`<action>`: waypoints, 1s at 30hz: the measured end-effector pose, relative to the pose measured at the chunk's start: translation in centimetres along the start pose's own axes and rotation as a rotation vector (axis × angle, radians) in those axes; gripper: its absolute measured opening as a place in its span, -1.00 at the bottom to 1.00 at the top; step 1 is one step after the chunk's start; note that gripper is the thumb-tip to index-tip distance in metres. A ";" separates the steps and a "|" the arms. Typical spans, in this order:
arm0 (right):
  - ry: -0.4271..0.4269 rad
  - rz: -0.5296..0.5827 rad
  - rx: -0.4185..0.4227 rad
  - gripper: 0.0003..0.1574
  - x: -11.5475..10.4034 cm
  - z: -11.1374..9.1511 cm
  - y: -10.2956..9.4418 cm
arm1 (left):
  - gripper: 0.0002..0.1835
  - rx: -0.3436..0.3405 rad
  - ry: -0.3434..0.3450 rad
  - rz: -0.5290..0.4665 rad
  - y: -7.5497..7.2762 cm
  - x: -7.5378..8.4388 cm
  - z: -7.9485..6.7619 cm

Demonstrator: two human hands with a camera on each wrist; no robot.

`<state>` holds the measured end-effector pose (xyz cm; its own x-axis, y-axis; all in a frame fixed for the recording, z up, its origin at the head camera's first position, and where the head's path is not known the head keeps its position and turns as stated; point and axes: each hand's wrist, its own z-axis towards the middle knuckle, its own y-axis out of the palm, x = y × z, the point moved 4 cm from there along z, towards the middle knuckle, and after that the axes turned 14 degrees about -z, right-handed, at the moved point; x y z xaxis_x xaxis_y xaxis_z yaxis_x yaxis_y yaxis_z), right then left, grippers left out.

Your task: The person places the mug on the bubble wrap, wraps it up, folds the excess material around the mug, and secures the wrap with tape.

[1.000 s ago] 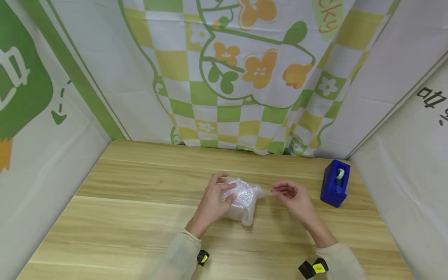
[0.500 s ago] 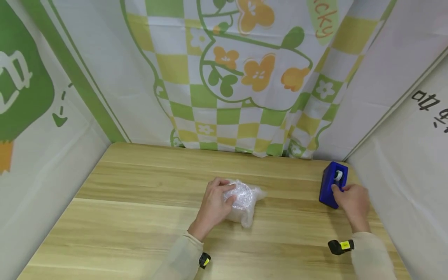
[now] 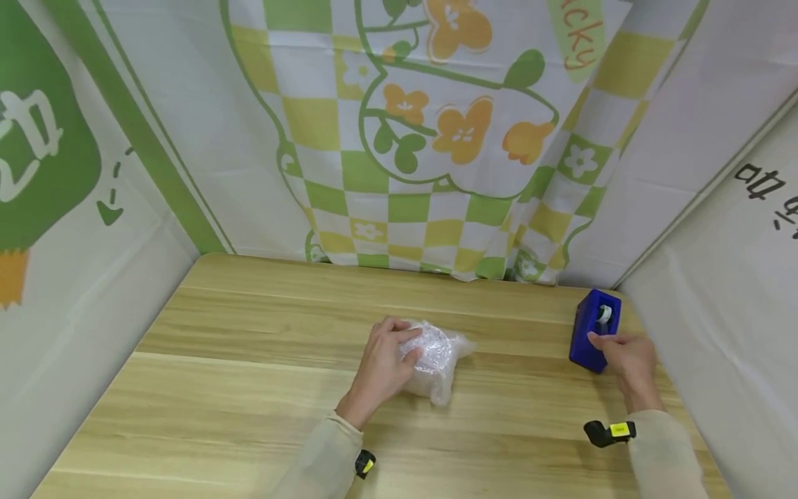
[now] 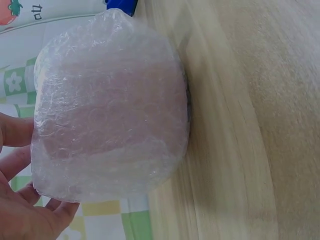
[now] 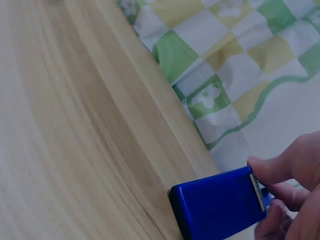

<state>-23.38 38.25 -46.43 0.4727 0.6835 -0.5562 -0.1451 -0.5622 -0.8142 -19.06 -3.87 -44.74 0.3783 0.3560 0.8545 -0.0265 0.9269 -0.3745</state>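
A bundle in clear bubble wrap [image 3: 436,350] sits on the table in the head view. My left hand [image 3: 379,360] holds it from the left, thumb and fingers spread over its top and side. Filling much of the left wrist view, the bubble wrap [image 4: 110,115] shows something pinkish beneath, too veiled to name. My right hand [image 3: 632,364] is at the front of a blue tape dispenser [image 3: 584,336]. In the right wrist view, its thumb and curled fingers pinch at the dispenser's [image 5: 220,207] cutting edge; the clear tape itself is barely visible there. A white-cored roll [image 3: 605,314] sits inside the dispenser.
The wooden table [image 3: 249,388] reaches back to a checked, flowered cloth [image 3: 405,208]. Cloth walls [image 3: 736,333] close in the left and right sides. The dispenser stands near the back right corner.
My right hand has moved from beside the bundle's right end across to the tape dispenser, then stayed at its front with a slight shift. My left hand still holds the bundle.
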 end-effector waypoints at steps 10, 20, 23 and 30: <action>-0.022 -0.085 0.089 -0.39 -0.3 -0.6 -0.7 | -0.64 -0.024 -0.012 -0.041 0.3 -0.2 0.1; 0.068 0.286 -0.059 -0.43 0.2 -0.9 0.1 | -0.63 -0.001 0.009 -0.047 0.4 -0.5 0.0; 0.079 0.366 -0.067 -0.38 0.2 -1.2 0.3 | -0.63 0.012 0.020 -0.055 0.5 -0.5 0.1; 0.115 0.598 -0.050 -0.74 0.3 -2.2 1.0 | -0.64 0.010 0.022 -0.075 0.4 -0.7 0.1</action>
<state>-21.48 36.92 -47.06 0.4129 0.1897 -0.8908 -0.3743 -0.8563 -0.3559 -19.48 -3.77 -45.46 0.4001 0.2831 0.8717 -0.0069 0.9520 -0.3060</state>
